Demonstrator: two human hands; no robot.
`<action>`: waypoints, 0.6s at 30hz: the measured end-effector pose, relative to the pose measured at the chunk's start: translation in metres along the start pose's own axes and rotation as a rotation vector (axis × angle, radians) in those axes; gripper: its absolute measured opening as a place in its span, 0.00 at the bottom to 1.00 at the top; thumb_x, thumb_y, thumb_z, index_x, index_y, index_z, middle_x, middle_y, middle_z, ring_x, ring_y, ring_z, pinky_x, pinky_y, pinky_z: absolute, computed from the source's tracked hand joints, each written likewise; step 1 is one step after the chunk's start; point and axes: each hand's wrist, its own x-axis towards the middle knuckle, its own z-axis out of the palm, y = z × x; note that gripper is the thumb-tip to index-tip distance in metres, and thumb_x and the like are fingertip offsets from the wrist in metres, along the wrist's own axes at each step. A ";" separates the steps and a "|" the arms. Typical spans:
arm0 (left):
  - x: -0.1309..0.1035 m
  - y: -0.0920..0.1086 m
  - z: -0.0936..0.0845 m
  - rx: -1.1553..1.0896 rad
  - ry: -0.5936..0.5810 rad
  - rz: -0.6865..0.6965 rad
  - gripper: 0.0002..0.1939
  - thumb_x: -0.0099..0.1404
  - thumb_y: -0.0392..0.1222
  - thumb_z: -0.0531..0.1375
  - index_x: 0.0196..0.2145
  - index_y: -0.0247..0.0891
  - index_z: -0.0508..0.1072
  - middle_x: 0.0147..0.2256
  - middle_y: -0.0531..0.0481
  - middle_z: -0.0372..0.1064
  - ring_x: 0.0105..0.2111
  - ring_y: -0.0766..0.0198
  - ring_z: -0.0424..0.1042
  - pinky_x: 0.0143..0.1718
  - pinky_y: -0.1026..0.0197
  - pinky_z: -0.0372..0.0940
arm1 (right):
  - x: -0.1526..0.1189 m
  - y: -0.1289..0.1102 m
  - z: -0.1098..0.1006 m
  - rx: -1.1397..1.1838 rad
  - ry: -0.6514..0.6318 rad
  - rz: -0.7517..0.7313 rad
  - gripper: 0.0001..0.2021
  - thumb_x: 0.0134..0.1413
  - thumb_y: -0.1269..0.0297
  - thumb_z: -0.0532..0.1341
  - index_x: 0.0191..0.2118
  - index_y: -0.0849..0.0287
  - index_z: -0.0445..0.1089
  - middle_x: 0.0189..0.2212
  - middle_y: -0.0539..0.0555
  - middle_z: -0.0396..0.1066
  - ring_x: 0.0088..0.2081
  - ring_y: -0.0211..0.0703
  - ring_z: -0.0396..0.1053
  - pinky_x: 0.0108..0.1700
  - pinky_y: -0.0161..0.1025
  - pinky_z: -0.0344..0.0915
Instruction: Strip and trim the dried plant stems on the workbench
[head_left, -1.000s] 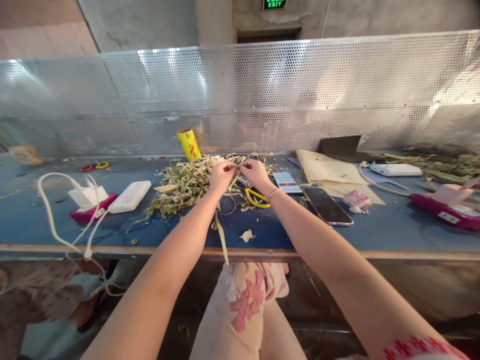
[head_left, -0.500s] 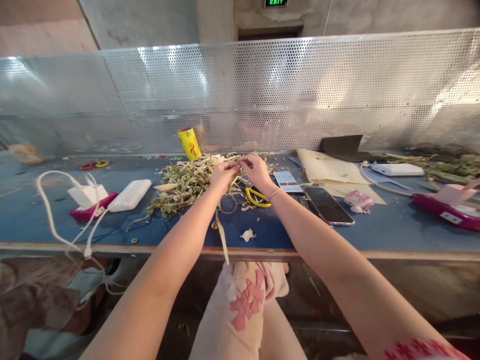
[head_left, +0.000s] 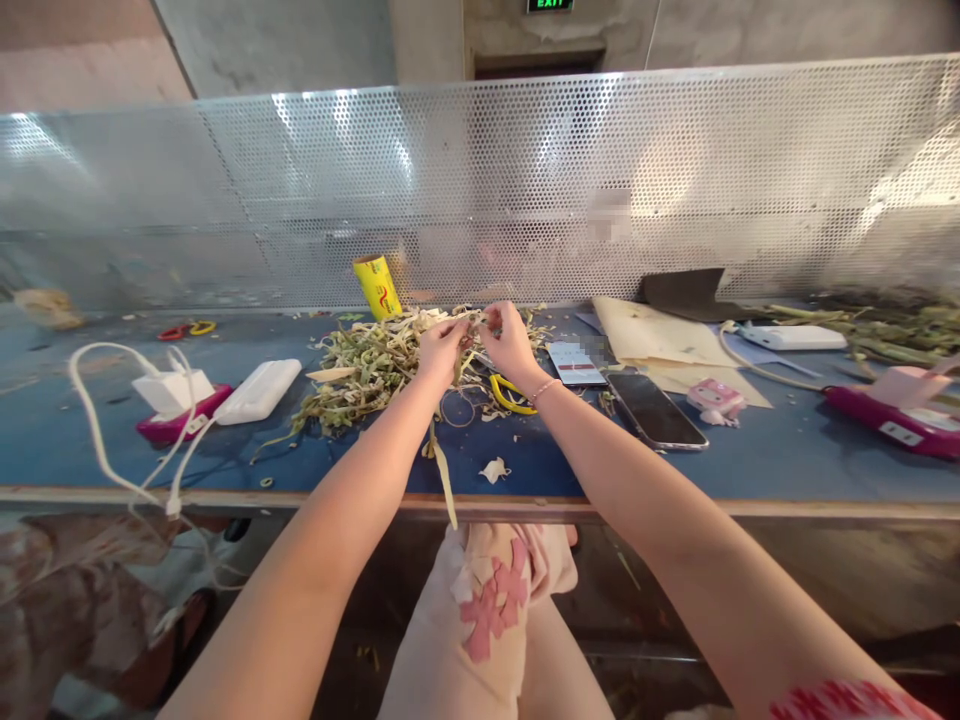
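My left hand is over the right side of a heap of dried leaves and stalks, its fingers pinched together. Beside it, my right hand is pinched too, with the fingertips of both hands close to each other. Something small is between them, too small and blurred to name. Just below my right wrist lie yellow-handled scissors, partly hidden. A pale strip of dried leaf hangs toward the table's front edge, near a whitish scrap.
A yellow tube stands behind the heap. To the right lie a lit phone, a dark phone, a pink case and brown paper. At left are a white power bank and a magenta power strip with cables.
The fingertips of my two hands have drawn slightly apart, and my right hand is turned a little. The things on the table lie as before.
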 end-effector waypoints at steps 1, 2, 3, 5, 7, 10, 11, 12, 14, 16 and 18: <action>0.000 0.000 0.000 0.012 0.015 0.017 0.04 0.48 0.37 0.62 0.22 0.34 0.70 0.19 0.55 0.65 0.22 0.72 0.63 0.28 0.66 0.62 | 0.000 0.001 0.002 0.016 0.020 0.043 0.09 0.43 0.69 0.55 0.34 0.59 0.60 0.31 0.51 0.61 0.32 0.37 0.60 0.39 0.38 0.60; 0.001 0.000 -0.001 0.023 0.021 0.030 0.04 0.48 0.38 0.62 0.22 0.35 0.70 0.20 0.55 0.65 0.22 0.72 0.63 0.28 0.66 0.62 | 0.000 0.001 0.004 0.030 0.015 0.090 0.08 0.42 0.68 0.55 0.33 0.58 0.59 0.30 0.51 0.61 0.32 0.37 0.60 0.40 0.38 0.60; 0.001 -0.001 -0.002 0.031 0.021 0.042 0.04 0.48 0.38 0.62 0.22 0.35 0.70 0.20 0.55 0.65 0.22 0.72 0.63 0.28 0.65 0.62 | 0.000 0.001 0.006 0.044 -0.017 0.135 0.07 0.42 0.67 0.55 0.32 0.58 0.58 0.29 0.50 0.61 0.32 0.37 0.60 0.40 0.39 0.60; 0.001 -0.001 -0.003 0.044 0.011 0.070 0.05 0.48 0.39 0.62 0.22 0.35 0.71 0.20 0.55 0.64 0.22 0.72 0.63 0.29 0.64 0.62 | -0.001 0.001 0.009 0.063 -0.125 0.190 0.05 0.44 0.64 0.54 0.29 0.58 0.57 0.27 0.49 0.62 0.31 0.37 0.61 0.39 0.39 0.59; 0.002 -0.002 -0.005 0.070 0.004 0.101 0.06 0.48 0.40 0.62 0.21 0.35 0.71 0.20 0.55 0.65 0.22 0.71 0.63 0.29 0.64 0.61 | -0.002 -0.001 0.010 0.051 -0.214 0.189 0.05 0.47 0.62 0.52 0.28 0.57 0.56 0.26 0.50 0.63 0.31 0.38 0.61 0.38 0.38 0.59; 0.004 -0.004 -0.007 0.125 0.013 0.144 0.07 0.48 0.42 0.62 0.21 0.35 0.70 0.19 0.55 0.64 0.21 0.71 0.62 0.26 0.65 0.60 | -0.002 -0.004 0.008 -0.024 -0.253 0.150 0.06 0.51 0.63 0.48 0.26 0.56 0.56 0.23 0.49 0.62 0.28 0.38 0.61 0.35 0.36 0.58; 0.004 -0.005 -0.007 0.142 0.022 0.159 0.08 0.48 0.43 0.62 0.21 0.35 0.69 0.18 0.55 0.63 0.20 0.71 0.62 0.25 0.66 0.59 | -0.002 -0.005 0.007 -0.055 -0.255 0.140 0.06 0.51 0.64 0.48 0.26 0.56 0.56 0.22 0.49 0.61 0.27 0.38 0.60 0.34 0.36 0.57; 0.005 -0.005 -0.008 0.158 0.033 0.175 0.08 0.49 0.43 0.62 0.21 0.36 0.69 0.18 0.55 0.63 0.20 0.71 0.61 0.24 0.66 0.58 | -0.002 -0.006 0.005 -0.083 -0.256 0.130 0.06 0.51 0.65 0.48 0.25 0.56 0.56 0.21 0.48 0.61 0.27 0.38 0.59 0.33 0.35 0.57; 0.007 -0.005 -0.009 0.182 0.058 0.204 0.09 0.50 0.43 0.61 0.20 0.36 0.68 0.18 0.55 0.63 0.20 0.72 0.61 0.23 0.67 0.57 | -0.002 -0.008 0.003 -0.126 -0.262 0.096 0.06 0.50 0.66 0.49 0.25 0.56 0.57 0.21 0.48 0.60 0.26 0.38 0.58 0.32 0.34 0.55; 0.008 -0.004 -0.010 0.195 0.073 0.221 0.09 0.52 0.42 0.60 0.20 0.36 0.67 0.17 0.55 0.62 0.19 0.72 0.60 0.23 0.66 0.56 | -0.002 -0.010 0.001 -0.147 -0.282 0.059 0.06 0.49 0.66 0.50 0.24 0.57 0.59 0.20 0.48 0.60 0.26 0.37 0.58 0.31 0.33 0.54; 0.008 -0.003 -0.010 0.193 0.086 0.223 0.08 0.52 0.41 0.59 0.19 0.36 0.67 0.17 0.55 0.62 0.19 0.72 0.60 0.24 0.66 0.55 | -0.002 -0.011 -0.001 -0.153 -0.303 0.037 0.07 0.49 0.66 0.50 0.23 0.57 0.59 0.19 0.47 0.59 0.25 0.37 0.57 0.30 0.33 0.53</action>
